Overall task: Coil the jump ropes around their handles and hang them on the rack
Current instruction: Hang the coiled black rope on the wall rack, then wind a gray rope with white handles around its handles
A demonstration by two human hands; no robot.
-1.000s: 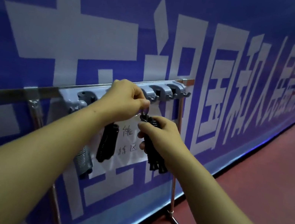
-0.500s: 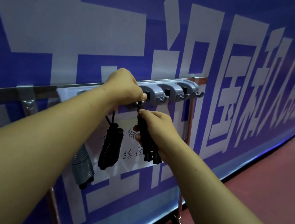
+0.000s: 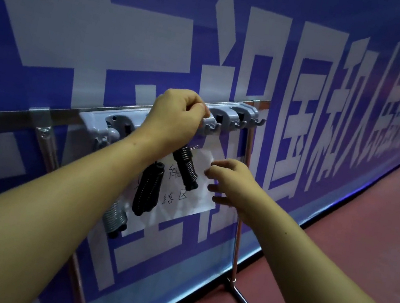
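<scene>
Head view: my left hand (image 3: 175, 118) is up at the grey rack (image 3: 244, 111) on a blue banner (image 3: 314, 64), fingers curled, thumb and forefinger pinching the top of the rope (image 3: 185, 168) at a hook (image 3: 209, 126). The rope, a black coiled bundle, hangs tilted below that hand, in front of a paper (image 3: 185, 203). My right hand (image 3: 230, 183) holds nothing, fingers loosely spread, just right of the rope and not touching it; a second black bundle (image 3: 148, 187) and a grey bundle (image 3: 115, 216) hang further left.
</scene>
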